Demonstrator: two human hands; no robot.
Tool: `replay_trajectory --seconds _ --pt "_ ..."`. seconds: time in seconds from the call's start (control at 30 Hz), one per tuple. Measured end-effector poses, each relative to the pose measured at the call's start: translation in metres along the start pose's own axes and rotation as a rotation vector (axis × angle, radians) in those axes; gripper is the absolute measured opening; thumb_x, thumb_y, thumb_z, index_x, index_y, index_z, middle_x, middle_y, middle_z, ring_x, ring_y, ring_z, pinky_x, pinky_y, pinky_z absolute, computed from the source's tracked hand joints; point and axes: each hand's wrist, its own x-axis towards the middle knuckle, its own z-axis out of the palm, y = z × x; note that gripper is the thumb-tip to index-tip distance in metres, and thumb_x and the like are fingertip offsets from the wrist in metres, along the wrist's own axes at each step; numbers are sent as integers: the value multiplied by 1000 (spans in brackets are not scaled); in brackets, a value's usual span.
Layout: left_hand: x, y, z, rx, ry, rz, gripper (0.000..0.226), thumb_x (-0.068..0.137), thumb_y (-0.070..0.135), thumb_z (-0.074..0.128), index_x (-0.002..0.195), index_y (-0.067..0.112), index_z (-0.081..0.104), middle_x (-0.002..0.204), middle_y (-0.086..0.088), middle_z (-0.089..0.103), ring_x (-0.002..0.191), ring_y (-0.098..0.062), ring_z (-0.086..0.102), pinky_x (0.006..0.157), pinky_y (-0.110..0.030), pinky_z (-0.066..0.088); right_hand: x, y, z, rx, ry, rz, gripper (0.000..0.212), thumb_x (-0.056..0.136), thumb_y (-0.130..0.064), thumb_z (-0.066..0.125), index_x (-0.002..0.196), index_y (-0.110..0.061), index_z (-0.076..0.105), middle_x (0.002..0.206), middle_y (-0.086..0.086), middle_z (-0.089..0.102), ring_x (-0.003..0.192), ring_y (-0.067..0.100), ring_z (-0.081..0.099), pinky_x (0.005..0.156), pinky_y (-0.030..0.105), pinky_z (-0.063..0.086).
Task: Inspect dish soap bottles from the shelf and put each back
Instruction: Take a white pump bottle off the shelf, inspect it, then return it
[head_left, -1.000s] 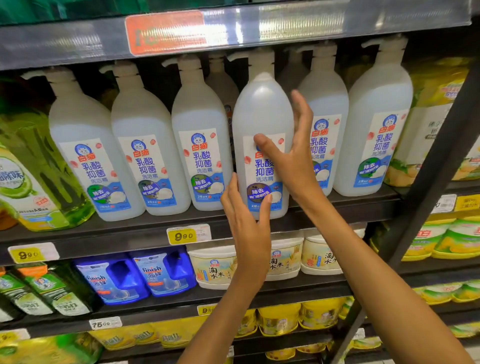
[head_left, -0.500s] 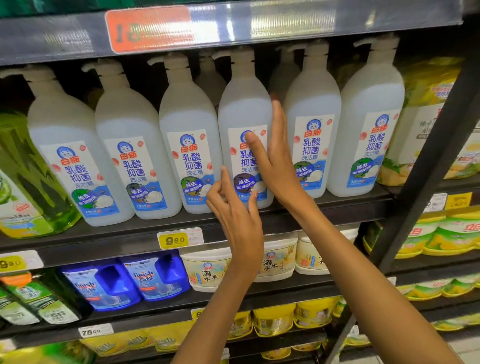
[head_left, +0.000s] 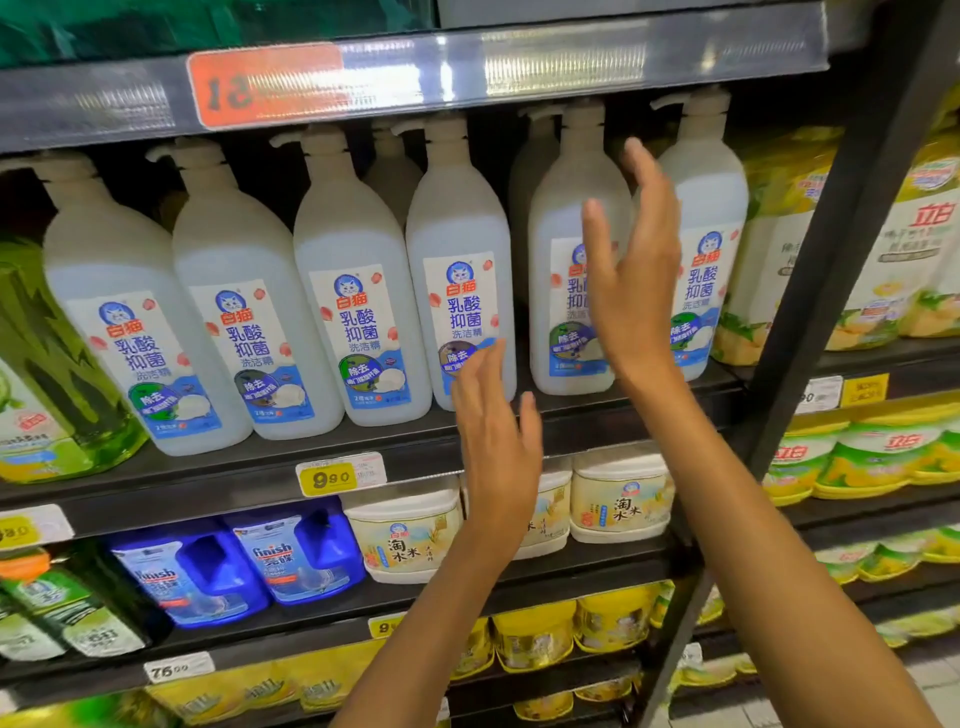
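Several white pump bottles of dish soap stand in a row on the dark shelf (head_left: 395, 452). The fourth bottle from the left (head_left: 460, 270) stands upright in the row. My left hand (head_left: 496, 441) is flat and open in front of that bottle's base, fingertips over its label. My right hand (head_left: 631, 270) is open with straight fingers, raised in front of the fifth bottle (head_left: 566, 291) and the gap to the sixth bottle (head_left: 709, 208). Whether it touches them I cannot tell. Neither hand holds anything.
A green bottle (head_left: 57, 364) stands at the far left. Yellow refill pouches (head_left: 893, 260) fill the right bay behind a dark upright post (head_left: 841, 291). Blue jugs (head_left: 244, 561) and cream tubs (head_left: 400, 530) sit one shelf below. A price rail (head_left: 415, 78) overhangs the pump heads.
My right hand has left the fourth bottle and moved right in front of the fifth. My left hand's fingers have straightened near the fourth bottle's base. The camera has shifted.
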Motion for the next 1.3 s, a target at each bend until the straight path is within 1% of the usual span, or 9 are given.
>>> replay_trajectory --seconds 0.1,0.2,0.3,0.43,0.63,0.73,0.9,1.1,1.3 --pt "-1 11 15 -37 -270 7 77 93 10 57 151 14 7 159 -3 8 138 1 0 111 -10 2 19 20 -8 -579 -145 -20 52 100 -45 39 121 0 53 127 19 54 141 35 28 119 43 5" --pt "3 21 30 -117 -359 -161 85 94 13 57 150 14 -8 160 -1 -6 146 -10 -4 111 -17 4 24 28 -6 -694 -238 -49 60 99 -55 33 100 1 55 109 19 60 132 32 39 119 45 -2" --pt "13 27 37 -288 -372 -437 82 94 19 57 151 14 -2 160 -3 8 145 -16 14 111 -21 17 26 29 -9 -556 -163 -68 60 95 -52 45 101 6 57 111 23 60 125 36 45 119 45 7" --pt "13 24 38 -335 -302 -482 63 94 23 56 148 12 25 150 -8 35 136 -20 36 111 -39 35 18 23 -17 -373 -139 -16 63 89 -47 60 125 3 53 130 22 53 129 37 42 109 39 22" --pt "-2 26 30 -219 -149 -448 59 86 35 65 134 13 39 129 -2 45 112 -9 50 71 -7 44 10 22 -30 88 -227 96 59 85 -40 67 131 -10 46 128 6 47 119 16 46 96 26 46" --pt "-7 23 23 -201 -97 -410 55 81 39 69 123 15 42 119 0 46 109 -12 52 74 -10 46 2 15 -35 393 -318 220 55 85 -33 64 131 -22 36 127 1 45 114 12 55 86 23 53" --pt "-6 21 6 -184 -177 -367 58 79 50 62 124 19 42 123 -5 47 111 -15 54 87 -31 53 -5 -2 -48 579 -342 303 39 84 -29 63 119 -30 44 113 -4 59 99 9 66 71 19 55" --pt "-25 30 -26 -514 -225 -332 57 67 58 61 115 30 49 114 2 64 98 -7 67 67 -17 55 -14 -22 -68 901 -335 639 44 93 -31 58 131 -12 46 98 2 73 88 20 73 67 30 58" --pt "-39 40 -43 -790 -188 -483 38 71 50 64 102 29 61 92 9 75 84 -11 72 59 -20 55 -13 -42 -77 768 -539 594 54 83 -41 66 128 -22 44 95 -6 74 89 16 73 67 26 58"
